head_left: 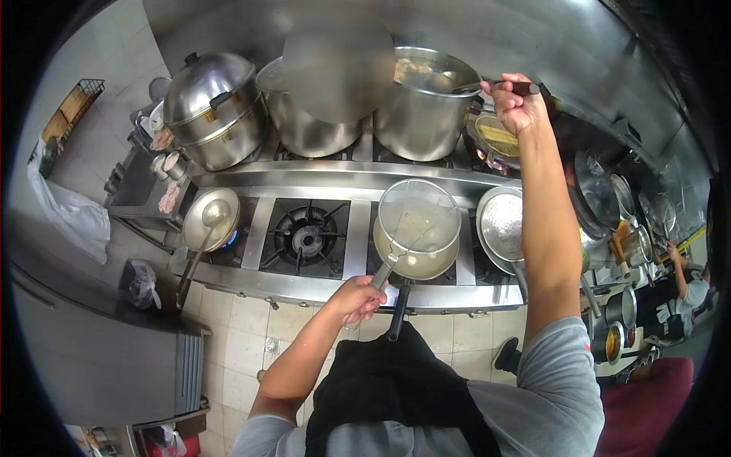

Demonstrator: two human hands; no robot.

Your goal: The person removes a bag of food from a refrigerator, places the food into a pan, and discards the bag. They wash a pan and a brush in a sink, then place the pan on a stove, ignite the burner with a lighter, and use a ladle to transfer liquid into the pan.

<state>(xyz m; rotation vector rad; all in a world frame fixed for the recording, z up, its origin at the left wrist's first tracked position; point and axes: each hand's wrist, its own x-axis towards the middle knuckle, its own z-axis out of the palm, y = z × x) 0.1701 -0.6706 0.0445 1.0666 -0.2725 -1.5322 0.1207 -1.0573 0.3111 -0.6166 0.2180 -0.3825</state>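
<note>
My left hand (358, 299) is closed around the handle of a round mesh strainer (419, 206). The strainer is above a pan (438, 268) of pale, cloudy liquid on the front burner row, and the pan's black handle (398, 312) points toward me. With my arm stretched far forward, my right hand (515, 105) grips the dark handle of a ladle (449, 81). Its bowl end is inside a tall steel stockpot (422, 122) on the back row, where brownish pieces float in liquid. How deep the ladle sits is hard to see.
A lidded steamer pot (212, 114) and another stockpot (316, 137) stand at the back left, partly behind a blurred patch. A pan with a ladle (213, 217) heats over flame at left. A perforated strainer (502, 225) lies at right. Other people (647, 404) are at far right.
</note>
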